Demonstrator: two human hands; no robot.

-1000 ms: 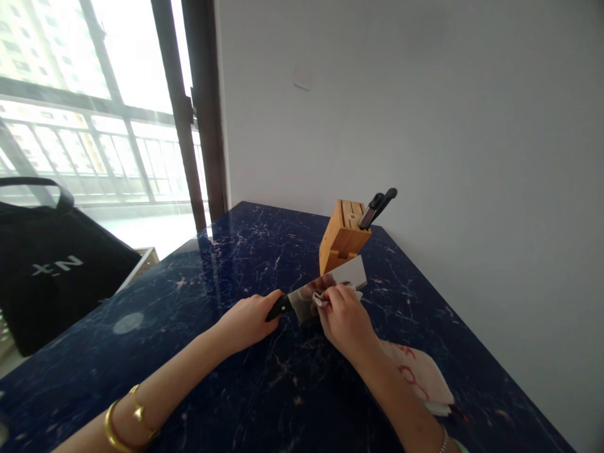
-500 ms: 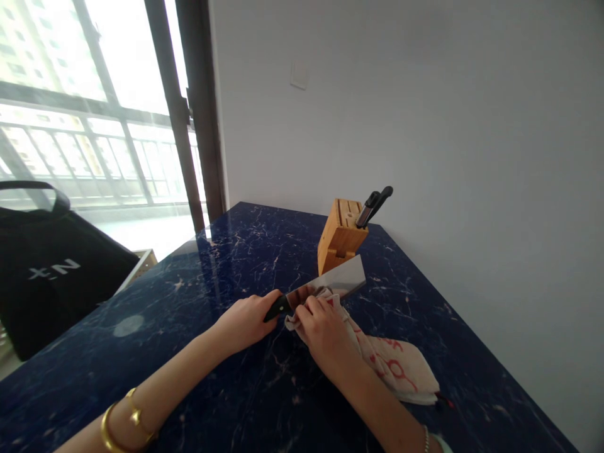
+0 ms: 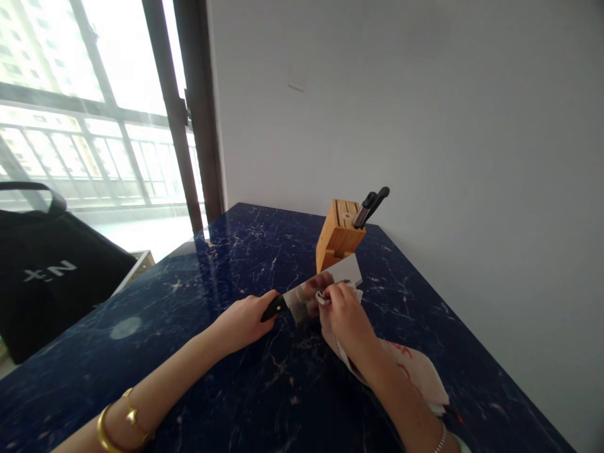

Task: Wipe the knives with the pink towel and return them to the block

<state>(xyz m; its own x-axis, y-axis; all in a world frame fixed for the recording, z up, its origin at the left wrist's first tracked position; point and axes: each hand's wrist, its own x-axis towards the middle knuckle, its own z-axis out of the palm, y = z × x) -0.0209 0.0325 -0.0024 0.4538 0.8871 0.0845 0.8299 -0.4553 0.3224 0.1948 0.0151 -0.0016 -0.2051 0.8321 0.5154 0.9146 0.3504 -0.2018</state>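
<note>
A cleaver (image 3: 301, 298) with a wide shiny blade and a black handle is held over the table. My left hand (image 3: 250, 318) is wrapped round its handle, and the blade points away to the right. In my right hand (image 3: 348, 314) a white cloth with red markings (image 3: 418, 371) is bunched, pressed against the blade toward its far end. The rest of the cloth trails under my right forearm onto the tabletop. Just behind the blade stands a wooden knife block (image 3: 340, 236), with black-handled tools (image 3: 371, 206) in its slots.
The dark blue marbled table (image 3: 264, 239) runs up to a white wall (image 3: 425, 126) on the right. On the left, a black bag (image 3: 61, 277) stands beside the table. Behind it are a large window and its dark frame (image 3: 201, 113).
My right hand has slid with the cloth along the blade, away from the handle toward the far end. The left hand and the cleaver have stayed nearly in place.
</note>
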